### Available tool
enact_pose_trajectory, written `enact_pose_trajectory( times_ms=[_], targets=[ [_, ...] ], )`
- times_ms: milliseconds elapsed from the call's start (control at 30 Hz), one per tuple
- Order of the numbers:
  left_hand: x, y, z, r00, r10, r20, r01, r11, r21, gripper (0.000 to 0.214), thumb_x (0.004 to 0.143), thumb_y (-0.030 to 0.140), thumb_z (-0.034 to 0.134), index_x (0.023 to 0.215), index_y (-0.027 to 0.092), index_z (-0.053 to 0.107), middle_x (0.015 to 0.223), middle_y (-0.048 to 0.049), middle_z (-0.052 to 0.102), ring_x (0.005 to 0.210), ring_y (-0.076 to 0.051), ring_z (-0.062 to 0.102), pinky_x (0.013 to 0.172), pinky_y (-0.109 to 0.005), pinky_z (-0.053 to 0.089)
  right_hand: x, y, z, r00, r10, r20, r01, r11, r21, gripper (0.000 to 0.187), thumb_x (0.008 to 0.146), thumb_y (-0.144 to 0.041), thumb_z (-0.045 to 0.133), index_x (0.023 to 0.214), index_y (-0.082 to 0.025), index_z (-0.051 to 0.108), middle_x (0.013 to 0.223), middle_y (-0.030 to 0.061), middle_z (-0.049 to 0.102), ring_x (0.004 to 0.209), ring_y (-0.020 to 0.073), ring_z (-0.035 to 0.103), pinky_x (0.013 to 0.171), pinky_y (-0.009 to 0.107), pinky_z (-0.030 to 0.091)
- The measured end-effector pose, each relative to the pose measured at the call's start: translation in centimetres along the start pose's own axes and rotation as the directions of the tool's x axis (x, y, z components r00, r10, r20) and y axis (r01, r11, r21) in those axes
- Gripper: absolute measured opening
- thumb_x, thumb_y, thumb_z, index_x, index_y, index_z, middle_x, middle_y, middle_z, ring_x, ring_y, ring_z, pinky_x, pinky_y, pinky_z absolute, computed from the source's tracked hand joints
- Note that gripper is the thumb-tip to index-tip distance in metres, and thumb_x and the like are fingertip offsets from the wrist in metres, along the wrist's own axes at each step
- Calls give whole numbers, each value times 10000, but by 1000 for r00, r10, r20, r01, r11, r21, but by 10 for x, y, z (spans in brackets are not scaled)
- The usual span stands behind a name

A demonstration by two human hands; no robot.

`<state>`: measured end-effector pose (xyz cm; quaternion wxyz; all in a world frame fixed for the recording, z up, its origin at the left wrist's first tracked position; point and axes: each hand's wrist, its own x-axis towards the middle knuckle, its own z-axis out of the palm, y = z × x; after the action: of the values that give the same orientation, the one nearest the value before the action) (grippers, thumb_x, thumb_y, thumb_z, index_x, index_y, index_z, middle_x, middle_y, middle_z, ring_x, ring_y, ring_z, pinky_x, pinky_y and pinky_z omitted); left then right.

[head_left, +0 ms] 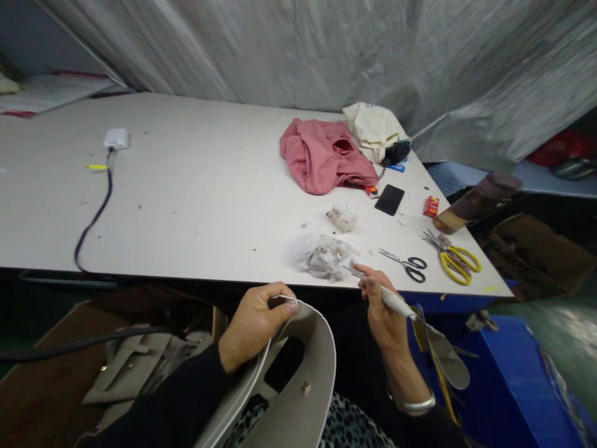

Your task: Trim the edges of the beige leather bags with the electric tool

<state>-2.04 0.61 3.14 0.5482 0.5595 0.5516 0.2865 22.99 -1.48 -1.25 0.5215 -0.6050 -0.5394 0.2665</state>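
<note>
Beige and leather-like, a curved panel with an oval cut-out (321, 348) stands before the near edge of the surface (209, 186), its rim pinched in the left hand (256, 320). The right hand (385, 311) grips a pale-handled pointed tool (394, 302), its metal tip beside a crumpled plastic wad (326, 255); contact is unclear. Black-handled scissors (413, 270) lie nearby.

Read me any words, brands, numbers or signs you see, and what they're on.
No text is legible.
Small red box: yellow markings, too small to read.
Blue card: pale markings, too blurred.
Papers at far left: too blurred to tell.
</note>
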Motion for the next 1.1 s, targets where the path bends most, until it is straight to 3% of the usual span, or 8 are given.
enact_pose_trajectory(
  times_ms=[200, 400, 567, 700, 800, 967, 1100],
  targets=[
    [32, -17, 14, 997, -62, -44, 58, 994, -90, 249, 726, 399, 736, 743, 152, 709, 640, 0, 629, 617, -148, 528, 631, -275, 411, 19, 15, 16, 998, 46, -46, -46, 999, 4, 234, 941, -431, 677, 991, -203, 690, 879, 16, 707, 772, 179, 650, 747, 318, 515],
    [45, -21, 15, 998, -54, -19, 55, 998, 31, 222, 739, 385, 726, 749, 163, 733, 719, -26, 705, 709, -187, 602, 730, -304, 452, 25, 17, 21, 997, 62, -34, -62, 998, 13, 228, 918, -425, 711, 952, -200, 728, 870, 15, 737, 774, 185, 688, 752, 317, 532],
    [48, -16, 16, 996, -87, 30, 86, 995, 48, 200, 739, 376, 715, 737, 176, 725, 699, -14, 705, 684, -189, 606, 719, -303, 466, 33, 18, 24, 998, 61, 2, -61, 998, 6, 223, 920, -423, 715, 945, -202, 723, 837, 2, 733, 754, 173, 686, 732, 297, 534],
    [50, -17, 13, 994, -75, 77, 68, 994, 87, 190, 765, 360, 700, 753, 173, 730, 741, -25, 728, 736, -202, 631, 747, -307, 472, 38, 17, 25, 999, -11, 44, 14, 998, -69, 206, 953, -411, 692, 939, -206, 711, 834, 2, 722, 760, 170, 673, 740, 294, 526],
    [50, -18, 12, 993, -61, 99, 50, 993, 105, 168, 774, 338, 692, 758, 176, 735, 765, -28, 740, 767, -208, 643, 781, -313, 473, 40, 15, 24, 989, -119, 93, 135, 972, -193, 207, 993, -410, 651, 948, -215, 703, 857, 14, 728, 793, 181, 674, 770, 303, 514],
    [49, -16, 13, 990, -71, 120, 60, 993, 99, 158, 770, 323, 684, 774, 173, 731, 763, -27, 731, 759, -204, 634, 775, -308, 462, 43, 11, 28, 933, -315, 176, 361, 805, -471, 301, 1055, -440, 541, 958, -199, 694, 867, 59, 725, 810, 210, 665, 765, 318, 475],
    [47, -17, 14, 992, -89, 91, 78, 991, 109, 184, 772, 336, 676, 792, 160, 729, 756, -36, 719, 753, -206, 620, 759, -311, 453, 42, 8, 34, 913, -365, 185, 403, 724, -560, 289, 1066, -404, 530, 957, -185, 684, 870, 75, 723, 802, 211, 655, 759, 316, 447]
  ],
)
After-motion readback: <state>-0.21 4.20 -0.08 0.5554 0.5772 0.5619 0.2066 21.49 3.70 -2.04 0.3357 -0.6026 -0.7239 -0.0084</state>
